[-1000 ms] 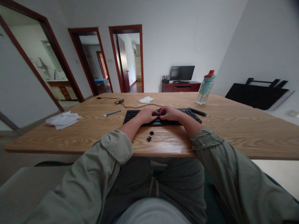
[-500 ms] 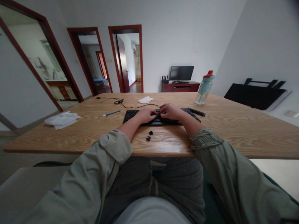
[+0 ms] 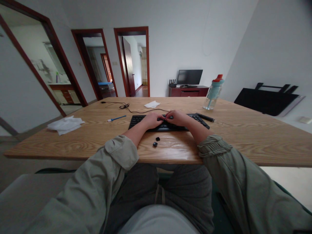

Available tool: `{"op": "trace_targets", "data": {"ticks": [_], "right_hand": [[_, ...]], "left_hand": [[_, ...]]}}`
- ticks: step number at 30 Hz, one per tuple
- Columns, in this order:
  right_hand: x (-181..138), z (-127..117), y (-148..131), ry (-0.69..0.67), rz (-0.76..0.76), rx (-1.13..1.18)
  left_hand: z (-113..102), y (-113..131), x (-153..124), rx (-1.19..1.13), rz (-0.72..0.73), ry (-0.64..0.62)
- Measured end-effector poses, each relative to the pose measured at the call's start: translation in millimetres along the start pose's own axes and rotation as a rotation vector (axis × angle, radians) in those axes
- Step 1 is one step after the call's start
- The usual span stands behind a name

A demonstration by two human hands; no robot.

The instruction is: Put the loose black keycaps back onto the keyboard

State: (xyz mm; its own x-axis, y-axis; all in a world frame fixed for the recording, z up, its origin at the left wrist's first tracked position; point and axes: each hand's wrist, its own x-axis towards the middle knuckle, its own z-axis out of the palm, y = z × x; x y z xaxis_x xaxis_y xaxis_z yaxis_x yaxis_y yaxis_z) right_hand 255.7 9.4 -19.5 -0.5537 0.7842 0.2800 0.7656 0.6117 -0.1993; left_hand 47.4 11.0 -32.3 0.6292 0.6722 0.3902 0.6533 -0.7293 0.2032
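Item: black keyboard (image 3: 146, 122), mid-table, cable trailing away. My left hand (image 3: 152, 119) and right hand (image 3: 179, 117) meet over its centre, fingers pinched together on something small and dark — likely a keycap. Two loose keycaps (image 3: 156, 141) lie nearer me. Step, I judge: key removal or refitting — next wants a steady, square grip.

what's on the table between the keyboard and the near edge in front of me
In the head view, two small black pieces, likely keycaps, lie on the table just in front of the keyboard; the rest of that strip is bare wood.
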Motion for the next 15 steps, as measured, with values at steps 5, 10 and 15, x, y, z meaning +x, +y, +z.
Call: {"op": "trace_targets", "data": {"ticks": [5, 10, 15], "right_hand": [[-1, 1, 0, -0.001, -0.022, -0.005], [-4, -2, -6, 0.001, -0.012, -0.023], [-7, -5, -12, -0.041, 0.02, -0.064]], "left_hand": [[0, 1, 0, 0.047, -0.011, -0.017], [-3, 3, -1, 0.077, -0.005, -0.039], [-5, 4, -2, 0.08, 0.013, -0.032]]}}
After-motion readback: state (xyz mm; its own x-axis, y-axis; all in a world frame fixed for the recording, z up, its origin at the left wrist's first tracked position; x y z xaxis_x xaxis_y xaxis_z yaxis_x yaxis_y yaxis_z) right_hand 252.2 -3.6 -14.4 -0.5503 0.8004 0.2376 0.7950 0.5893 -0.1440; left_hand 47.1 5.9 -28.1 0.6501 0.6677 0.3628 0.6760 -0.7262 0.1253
